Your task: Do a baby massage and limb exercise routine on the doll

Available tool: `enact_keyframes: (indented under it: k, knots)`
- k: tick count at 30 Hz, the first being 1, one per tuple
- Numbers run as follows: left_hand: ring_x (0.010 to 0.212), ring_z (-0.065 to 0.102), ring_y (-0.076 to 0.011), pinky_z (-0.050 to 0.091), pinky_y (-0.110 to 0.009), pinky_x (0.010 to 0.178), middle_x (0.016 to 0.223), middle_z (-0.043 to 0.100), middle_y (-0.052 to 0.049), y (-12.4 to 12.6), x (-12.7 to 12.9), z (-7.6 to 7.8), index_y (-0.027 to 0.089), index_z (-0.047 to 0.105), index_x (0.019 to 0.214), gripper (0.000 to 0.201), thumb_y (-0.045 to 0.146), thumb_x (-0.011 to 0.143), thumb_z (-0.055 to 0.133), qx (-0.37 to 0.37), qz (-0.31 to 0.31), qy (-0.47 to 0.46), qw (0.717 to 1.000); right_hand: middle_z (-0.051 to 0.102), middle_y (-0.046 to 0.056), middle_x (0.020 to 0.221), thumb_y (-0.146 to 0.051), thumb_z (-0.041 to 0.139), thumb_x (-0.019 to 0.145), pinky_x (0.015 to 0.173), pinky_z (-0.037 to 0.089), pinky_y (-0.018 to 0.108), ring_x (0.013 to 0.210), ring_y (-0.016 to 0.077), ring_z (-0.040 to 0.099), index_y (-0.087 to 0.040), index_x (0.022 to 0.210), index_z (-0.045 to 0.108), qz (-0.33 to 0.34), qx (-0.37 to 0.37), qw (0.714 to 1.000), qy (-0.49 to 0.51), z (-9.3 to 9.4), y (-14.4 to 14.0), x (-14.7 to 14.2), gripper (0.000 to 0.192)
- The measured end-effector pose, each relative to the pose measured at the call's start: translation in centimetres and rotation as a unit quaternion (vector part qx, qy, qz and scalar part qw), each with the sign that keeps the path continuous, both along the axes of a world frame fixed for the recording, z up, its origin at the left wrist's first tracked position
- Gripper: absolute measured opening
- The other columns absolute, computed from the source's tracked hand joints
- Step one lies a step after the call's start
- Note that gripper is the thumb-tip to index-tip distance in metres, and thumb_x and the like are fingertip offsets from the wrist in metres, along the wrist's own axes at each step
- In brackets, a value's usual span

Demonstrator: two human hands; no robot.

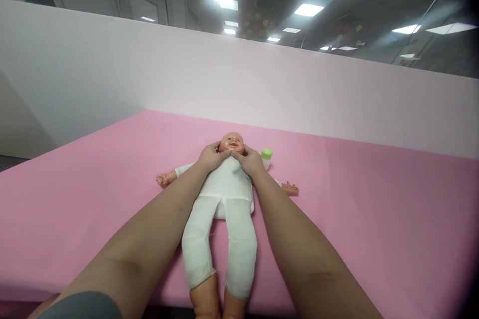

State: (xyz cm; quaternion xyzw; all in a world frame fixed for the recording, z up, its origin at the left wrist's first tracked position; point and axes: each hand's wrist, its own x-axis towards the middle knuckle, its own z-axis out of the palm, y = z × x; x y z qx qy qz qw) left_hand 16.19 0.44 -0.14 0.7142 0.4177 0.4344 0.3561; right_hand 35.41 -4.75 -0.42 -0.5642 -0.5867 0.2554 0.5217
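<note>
A baby doll (228, 179) with a cloth body in white and bare plastic head, hands and feet lies on its back, head away from me. My left hand (212, 158) grips the left side of its neck and lower head, thumb on the front below the chin. From the other side my right hand (251, 161) grips it the same way, and the two thumbs nearly meet. My other fingers are mostly hidden behind the head. The doll's arms are spread out to both sides, and its legs point toward me.
A small bottle with a green cap (267, 153) stands just right of my right hand. Under the doll is a pink-covered table (359, 219). A white partition (262, 79) rises along its far side, with ceiling lights and a door beyond.
</note>
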Motion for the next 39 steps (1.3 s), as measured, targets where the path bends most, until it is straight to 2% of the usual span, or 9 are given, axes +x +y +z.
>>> enact_keyframes:
  k: [4,8,15,21,26,30,34,37,39]
  knots:
    - [0.111,0.072,-0.0323,0.054,-0.040,0.096,0.122,0.078,-0.011,0.2,0.1,-0.1,0.018,0.073,0.128,0.055,0.049,0.082,0.075,-0.013,0.018,0.010,1.000,0.077,0.006,0.124,-0.053,0.083,0.080,0.106,0.053,0.042,0.117,0.0301,0.070,-0.022,0.132,0.073,0.016,-0.011,0.999,0.048,-0.3,0.1,0.5,0.062]
    - [0.114,0.071,-0.0317,0.054,-0.040,0.098,0.123,0.078,-0.011,0.4,0.4,-0.3,0.018,0.075,0.126,0.050,0.047,0.085,0.070,-0.035,0.013,-0.039,0.999,0.070,0.009,0.139,-0.049,0.078,0.087,0.117,0.045,0.043,0.133,0.0307,0.062,-0.018,0.135,0.072,0.014,0.000,0.997,0.070,-0.5,0.2,0.8,0.057]
    - [0.109,0.073,-0.0263,0.054,-0.036,0.096,0.119,0.079,-0.011,0.6,1.0,-0.4,0.015,0.078,0.117,0.040,0.037,0.094,0.054,-0.061,0.036,-0.095,0.993,0.076,0.007,0.127,-0.066,0.070,0.090,0.116,0.047,0.047,0.131,0.0320,0.064,-0.021,0.132,0.074,0.036,-0.001,0.994,0.107,-0.9,0.8,1.0,0.061]
    - [0.106,0.072,-0.0271,0.053,-0.036,0.095,0.110,0.081,-0.008,0.5,0.8,-0.3,0.017,0.081,0.107,0.042,0.048,0.096,0.055,-0.048,0.051,-0.074,0.995,0.078,0.006,0.123,-0.065,0.070,0.090,0.115,0.048,0.045,0.132,0.0319,0.063,-0.022,0.127,0.077,0.011,0.000,0.993,0.117,-1.1,0.9,0.7,0.057]
    - [0.108,0.071,-0.0262,0.052,-0.034,0.095,0.114,0.081,-0.007,0.5,0.7,-0.3,0.018,0.081,0.111,0.045,0.052,0.096,0.055,-0.033,0.056,-0.054,0.996,0.078,0.005,0.124,-0.064,0.074,0.087,0.110,0.052,0.045,0.125,0.0301,0.068,-0.024,0.125,0.078,0.018,-0.004,0.989,0.148,-0.9,0.6,0.6,0.055]
    - [0.102,0.072,-0.0261,0.052,-0.033,0.092,0.108,0.081,-0.007,0.2,0.6,-0.1,0.018,0.081,0.109,0.051,0.059,0.093,0.057,-0.033,0.049,-0.049,0.997,0.078,0.003,0.122,-0.064,0.076,0.086,0.106,0.054,0.041,0.118,0.0277,0.071,-0.027,0.122,0.079,0.021,-0.011,0.988,0.149,-0.8,0.4,0.7,0.052]
    - [0.101,0.072,-0.0273,0.052,-0.035,0.090,0.109,0.081,-0.006,-0.7,0.4,0.5,0.020,0.079,0.117,0.061,0.071,0.086,0.063,-0.020,0.025,-0.021,0.999,0.079,0.003,0.118,-0.065,0.076,0.083,0.102,0.054,0.040,0.114,0.0276,0.072,-0.026,0.121,0.079,0.016,-0.010,0.992,0.123,-0.5,0.0,0.6,0.054]
    - [0.104,0.072,-0.0302,0.053,-0.036,0.089,0.113,0.080,-0.007,-1.3,0.2,0.9,0.021,0.077,0.119,0.067,0.073,0.078,0.073,-0.015,0.040,0.023,0.999,0.079,0.004,0.115,-0.066,0.079,0.079,0.095,0.056,0.039,0.109,0.0278,0.073,-0.026,0.122,0.078,0.018,-0.015,0.996,0.088,-0.2,-0.3,0.4,0.058]
    - [0.101,0.072,-0.0309,0.053,-0.037,0.086,0.111,0.080,-0.008,-1.4,0.2,1.1,0.021,0.076,0.119,0.069,0.073,0.073,0.077,-0.009,0.053,0.051,0.997,0.078,0.004,0.115,-0.065,0.082,0.075,0.094,0.056,0.038,0.107,0.0275,0.072,-0.026,0.123,0.076,-0.007,-0.022,0.998,0.054,-0.1,-0.4,0.3,0.062]
